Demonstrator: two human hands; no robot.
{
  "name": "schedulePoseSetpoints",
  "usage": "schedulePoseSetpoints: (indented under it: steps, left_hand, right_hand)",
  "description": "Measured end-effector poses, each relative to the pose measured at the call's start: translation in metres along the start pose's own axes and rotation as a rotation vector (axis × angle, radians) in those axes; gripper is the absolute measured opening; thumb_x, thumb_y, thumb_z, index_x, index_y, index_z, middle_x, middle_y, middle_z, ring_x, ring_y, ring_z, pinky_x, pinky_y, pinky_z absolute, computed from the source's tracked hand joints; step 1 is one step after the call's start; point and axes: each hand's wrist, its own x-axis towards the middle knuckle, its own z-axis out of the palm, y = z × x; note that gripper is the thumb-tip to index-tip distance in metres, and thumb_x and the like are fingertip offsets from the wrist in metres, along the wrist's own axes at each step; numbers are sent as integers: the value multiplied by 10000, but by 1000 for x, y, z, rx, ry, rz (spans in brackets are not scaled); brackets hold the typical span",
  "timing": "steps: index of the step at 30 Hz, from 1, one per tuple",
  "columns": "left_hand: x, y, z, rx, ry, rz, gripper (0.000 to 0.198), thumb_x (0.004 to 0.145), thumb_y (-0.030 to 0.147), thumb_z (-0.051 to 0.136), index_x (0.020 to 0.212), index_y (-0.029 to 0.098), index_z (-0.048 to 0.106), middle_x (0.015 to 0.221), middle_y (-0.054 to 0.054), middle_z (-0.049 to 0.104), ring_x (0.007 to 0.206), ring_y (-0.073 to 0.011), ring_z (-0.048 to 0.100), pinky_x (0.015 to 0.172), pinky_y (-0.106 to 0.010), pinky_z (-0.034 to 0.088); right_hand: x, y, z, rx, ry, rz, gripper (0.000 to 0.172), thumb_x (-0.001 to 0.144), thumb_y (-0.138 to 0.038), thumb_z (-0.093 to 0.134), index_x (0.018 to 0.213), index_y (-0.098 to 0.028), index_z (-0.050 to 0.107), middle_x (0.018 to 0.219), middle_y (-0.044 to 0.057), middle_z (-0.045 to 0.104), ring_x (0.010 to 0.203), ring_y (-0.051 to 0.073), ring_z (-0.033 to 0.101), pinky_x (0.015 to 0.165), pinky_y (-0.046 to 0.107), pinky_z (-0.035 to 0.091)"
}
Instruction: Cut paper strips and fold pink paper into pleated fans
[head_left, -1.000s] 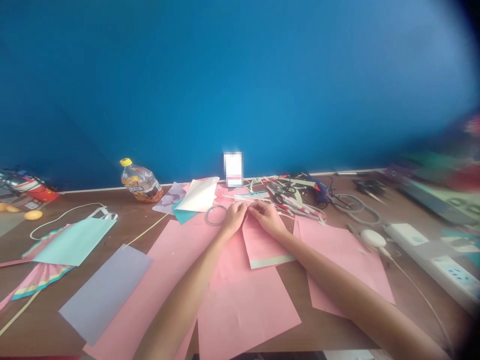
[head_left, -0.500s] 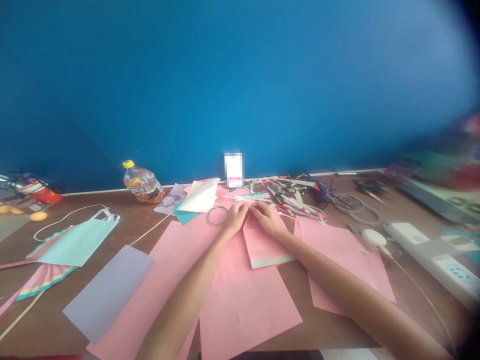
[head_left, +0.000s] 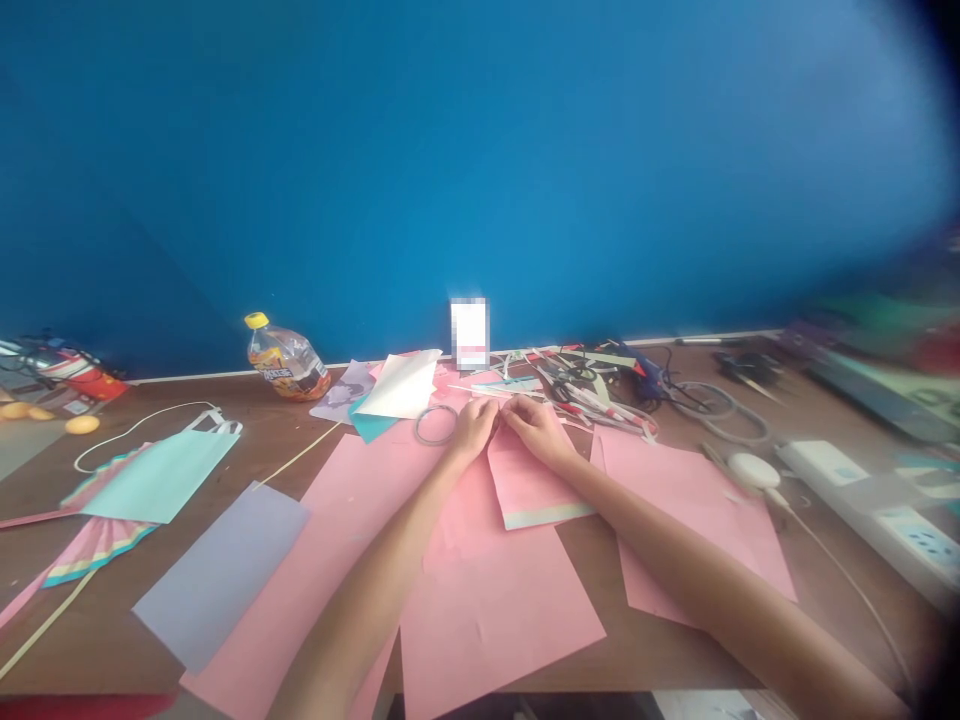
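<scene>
My left hand and my right hand meet at the far edge of a small folded pink paper with a pale green strip along its near edge. Both hands have their fingers curled and pinch the top of that paper, fingertips almost touching. The paper lies on larger pink sheets spread over the brown table. A grey tape ring lies just left of my left hand.
A plastic bottle with a yellow cap lies at the back left. Teal and lilac sheets and a striped paper fan lie to the left. Scissors, strips and cables clutter the back right, next to a white power strip.
Both hands stay pinched on the folded pink paper's far edge, having crept slightly farther from me. The view shifted a little.
</scene>
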Motion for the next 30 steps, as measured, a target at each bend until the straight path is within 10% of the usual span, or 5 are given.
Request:
schedulePoseSetpoints:
  steps: [11,30]
  left_hand:
    - [-5,15,-13,-112,-216,49,240,785,384,624,840,161,552,828,-14,576,791,-135,533,735,-251,415]
    - [-1,7,-13,50,-100,53,107,792,232,487,825,181,576,848,-15,614,821,-157,551,754,-254,412]
  right_hand:
    - [1,5,-2,9,19,2,180,883,-349,460,786,-205,506,762,-5,511,723,155,486,715,294,393]
    - [3,14,2,-47,27,13,173,879,-347,438,768,-219,473,749,-7,501,706,157,484,679,286,386]
